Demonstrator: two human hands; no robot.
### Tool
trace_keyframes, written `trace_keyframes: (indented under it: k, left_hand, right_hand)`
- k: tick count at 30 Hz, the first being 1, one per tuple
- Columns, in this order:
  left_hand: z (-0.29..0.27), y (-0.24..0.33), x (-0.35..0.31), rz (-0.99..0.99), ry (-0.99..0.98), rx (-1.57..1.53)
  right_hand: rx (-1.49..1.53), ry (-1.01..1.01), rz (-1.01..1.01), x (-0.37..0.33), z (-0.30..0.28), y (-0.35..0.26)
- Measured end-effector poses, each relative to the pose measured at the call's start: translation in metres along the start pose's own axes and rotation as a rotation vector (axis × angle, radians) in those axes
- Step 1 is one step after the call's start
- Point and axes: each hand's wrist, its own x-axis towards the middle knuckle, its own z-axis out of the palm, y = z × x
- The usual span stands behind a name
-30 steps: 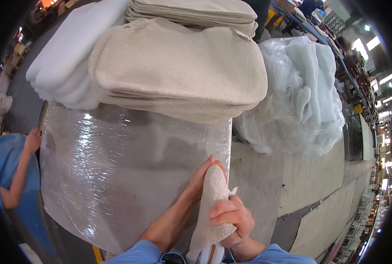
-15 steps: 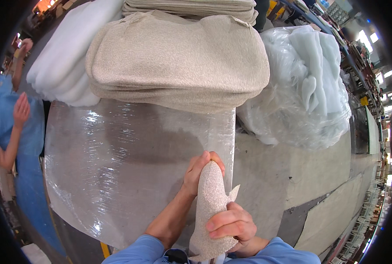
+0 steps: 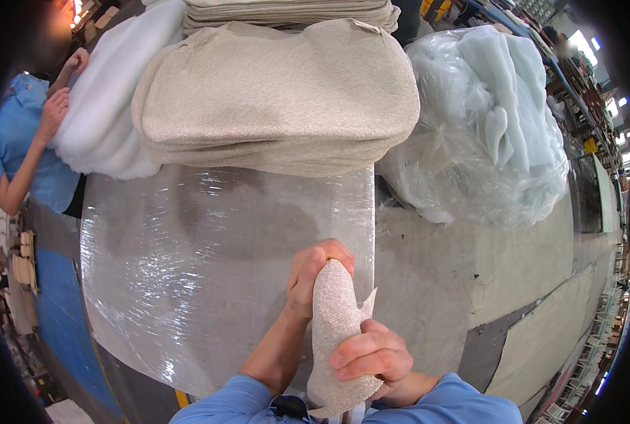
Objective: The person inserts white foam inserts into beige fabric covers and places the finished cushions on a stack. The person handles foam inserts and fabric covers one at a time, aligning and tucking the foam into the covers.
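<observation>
Close to my body I hold a beige woven fabric cover, narrow at its far end and with a pointed flap sticking out on the right. My left hand is closed round its far tip. Lower down, my right hand wraps the wider part, fingers curled over the cloth. What lies inside the cover is hidden. Beyond my hands, a thick stack of beige fabric covers rests on the far part of a table wrapped in clear shiny film.
White wadding lies at the far left, where a co-worker in a blue shirt touches it. A clear plastic bag of white wadding stands right of the table. More folded fabric sits behind the stack. Flat sheets cover the floor at right.
The co-worker at left has come closer to the white wadding, hands now on it. My view has shifted slightly. Both my hands keep their hold on the fabric cover.
</observation>
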Motion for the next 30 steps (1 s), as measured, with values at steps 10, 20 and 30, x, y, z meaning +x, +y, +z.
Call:
trace_keyframes:
  k: [10, 20, 30]
  left_hand:
    - [0.016, 0.055, 0.009, 0.180, -0.166, 0.399]
    - [0.039, 0.103, 0.008, 0.311, -0.336, 0.704]
    - [0.037, 0.072, -0.017, 0.092, 0.179, 0.015]
  right_hand:
    - [0.034, 0.040, -0.032, -0.001, 0.000, 0.009]
    - [-0.002, 0.051, -0.010, -0.008, 0.004, 0.006]
    - [-0.164, -0.008, 0.095, 0.005, 0.005, 0.011]
